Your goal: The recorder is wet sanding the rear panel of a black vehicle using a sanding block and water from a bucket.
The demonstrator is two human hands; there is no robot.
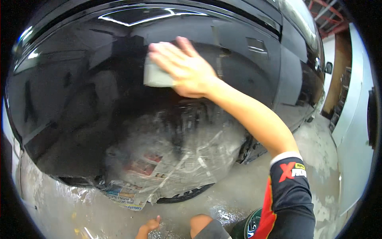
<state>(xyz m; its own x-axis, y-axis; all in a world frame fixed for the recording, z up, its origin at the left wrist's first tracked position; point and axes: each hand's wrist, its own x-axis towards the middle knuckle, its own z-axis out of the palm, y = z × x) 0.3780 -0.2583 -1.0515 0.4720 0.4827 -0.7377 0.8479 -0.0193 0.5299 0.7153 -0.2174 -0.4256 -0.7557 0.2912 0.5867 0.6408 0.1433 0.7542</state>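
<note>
Right hand [185, 71] flat, outstretched (left hand [152, 224] low).

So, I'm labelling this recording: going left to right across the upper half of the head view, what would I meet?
Pale grey rectangular pad, bare right hand, small black side mirror, tall pale blue flat panel.

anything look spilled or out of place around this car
Yes: the floor is wet, with shiny patches below the car, like spilled liquid. Newspaper partly hides the wheel, unusual there, though perhaps deliberate covering.
</note>
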